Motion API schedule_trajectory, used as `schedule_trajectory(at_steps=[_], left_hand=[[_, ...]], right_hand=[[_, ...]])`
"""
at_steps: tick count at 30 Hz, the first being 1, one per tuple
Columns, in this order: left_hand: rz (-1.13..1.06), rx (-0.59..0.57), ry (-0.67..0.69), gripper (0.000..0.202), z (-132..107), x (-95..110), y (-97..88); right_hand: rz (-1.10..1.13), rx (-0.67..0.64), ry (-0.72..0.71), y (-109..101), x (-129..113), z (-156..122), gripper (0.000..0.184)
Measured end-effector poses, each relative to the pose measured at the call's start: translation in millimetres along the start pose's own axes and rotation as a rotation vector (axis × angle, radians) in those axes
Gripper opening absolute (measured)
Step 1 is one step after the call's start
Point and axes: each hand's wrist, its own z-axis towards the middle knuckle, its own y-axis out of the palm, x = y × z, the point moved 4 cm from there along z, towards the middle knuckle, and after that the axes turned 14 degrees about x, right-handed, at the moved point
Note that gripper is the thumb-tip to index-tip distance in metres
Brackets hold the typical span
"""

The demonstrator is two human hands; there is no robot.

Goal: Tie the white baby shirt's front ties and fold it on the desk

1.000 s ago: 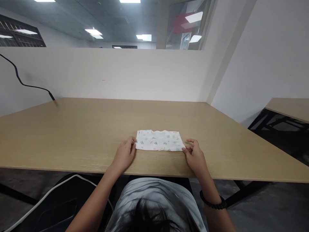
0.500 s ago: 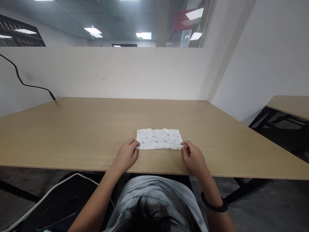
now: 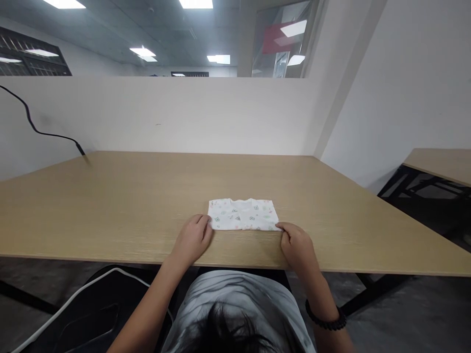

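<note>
A small white garment with tiny coloured prints lies folded into a flat rectangle on the wooden table, close to its near edge. My left hand rests at the garment's near left corner, fingers curled and pinching the cloth. My right hand is at the near right corner, fingers closed on that corner. A black bead bracelet circles my right wrist.
A white partition wall stands behind the table, with a black cable hanging down to the table's far left. A second table with a black frame is at the right. A white cable runs below the near edge.
Both hands have drawn slightly toward me along the garment's near corners. The right hand's fingers, loose and apart a second ago, are now closed on the corner. The garment stays flat.
</note>
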Motion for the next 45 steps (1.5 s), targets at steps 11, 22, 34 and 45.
schedule_trajectory(at_steps=[11, 22, 34, 45], left_hand=[[0.072, -0.326, -0.01, 0.066, -2, 2, 12.2], [-0.05, -0.227, 0.201, 0.076, -1, 15, 2.8], [-0.164, -0.386, 0.261, 0.055, -3, 23, 4.5], [-0.052, -0.413, 0.288, 0.077, -6, 56, 15.8]], right_hand=[[-0.2, -0.359, -0.111, 14, -12, -8, 0.062], [-0.153, -0.413, -0.264, 8, -22, -8, 0.057], [-0.072, -0.37, -0.365, 7, -25, -8, 0.045], [-0.107, -0.333, -0.397, 11, -36, -2, 0.047]])
